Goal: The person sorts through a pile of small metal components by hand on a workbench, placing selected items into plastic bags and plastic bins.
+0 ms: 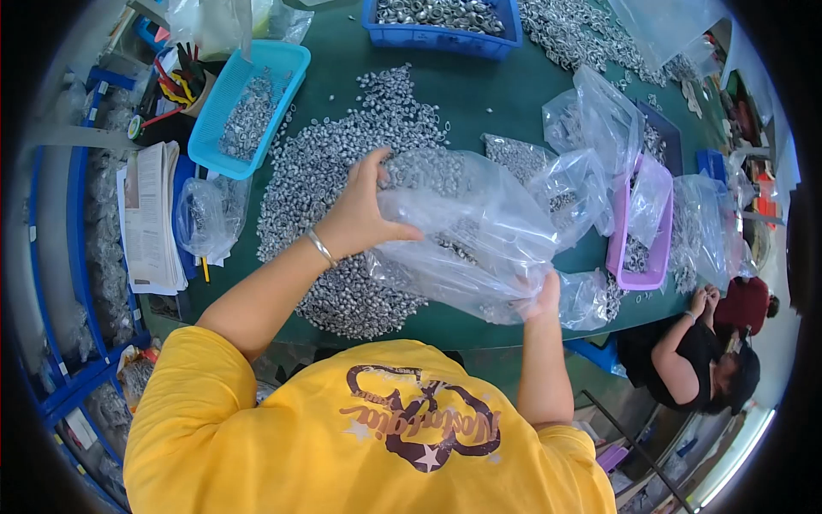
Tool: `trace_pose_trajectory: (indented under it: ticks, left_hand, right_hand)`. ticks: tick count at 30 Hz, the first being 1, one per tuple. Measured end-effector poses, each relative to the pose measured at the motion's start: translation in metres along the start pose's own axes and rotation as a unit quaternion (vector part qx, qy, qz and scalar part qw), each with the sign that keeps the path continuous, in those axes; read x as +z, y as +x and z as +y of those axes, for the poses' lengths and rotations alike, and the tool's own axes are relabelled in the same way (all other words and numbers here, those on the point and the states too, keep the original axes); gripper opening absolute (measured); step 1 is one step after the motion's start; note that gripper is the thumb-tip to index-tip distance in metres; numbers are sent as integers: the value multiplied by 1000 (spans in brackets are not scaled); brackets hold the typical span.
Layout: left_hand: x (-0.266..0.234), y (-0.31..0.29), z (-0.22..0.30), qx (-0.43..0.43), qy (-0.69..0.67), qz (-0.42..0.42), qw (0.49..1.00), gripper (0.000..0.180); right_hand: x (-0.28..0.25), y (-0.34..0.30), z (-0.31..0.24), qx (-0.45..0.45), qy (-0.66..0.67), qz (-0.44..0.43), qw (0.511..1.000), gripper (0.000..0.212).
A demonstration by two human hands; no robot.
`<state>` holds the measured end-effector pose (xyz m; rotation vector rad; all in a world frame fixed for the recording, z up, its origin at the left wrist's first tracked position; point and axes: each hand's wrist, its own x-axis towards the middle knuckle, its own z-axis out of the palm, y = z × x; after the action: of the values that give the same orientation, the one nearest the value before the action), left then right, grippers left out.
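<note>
A large clear plastic bag (479,231) stretches between my hands above the table, with small metal pieces showing through it. My right hand (541,298) grips the bag's lower right corner, its fingers partly hidden by the film. At the bag's left end is my left hand (364,210), thumb and fingers spread wide, the thumb lying against the plastic. Under and beside this hand spreads a big heap of small silver metal rings (317,171) on the green table (342,38).
A turquoise basket (201,141) holds rings at left, near stacked papers (152,223). At the back stands a blue tray (445,41) of rings. A pink basket (634,278) and filled plastic bags (569,201) lie right. Another person in black (685,364) sits at far right.
</note>
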<state>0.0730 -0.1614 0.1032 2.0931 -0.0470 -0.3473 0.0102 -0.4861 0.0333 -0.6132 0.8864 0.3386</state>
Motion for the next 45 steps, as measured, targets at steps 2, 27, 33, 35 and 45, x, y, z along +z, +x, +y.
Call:
trace_pose_trajectory:
  ticks: [2,27,33,35,45]
  left_hand:
    - [4,-10,19,78,87,32,993,93]
    - [-54,71,-97,143,98,175,969,30]
    - [-53,62,-137,21,190,206,960,46]
    - [-65,55,-150,33,206,222,952,46]
    - [-76,81,-185,55,91,231,967,50]
  right_hand:
    - [-20,-5,-21,-80,-74,-4,994,35]
    - [179,126,-70,-432,-640,-96,629,39]
    - [199,248,3,-534,-692,34,485,51]
    - [220,238,39,-534,-680,-149,480,47]
    - [303,240,88,-454,-735,-386,324,36]
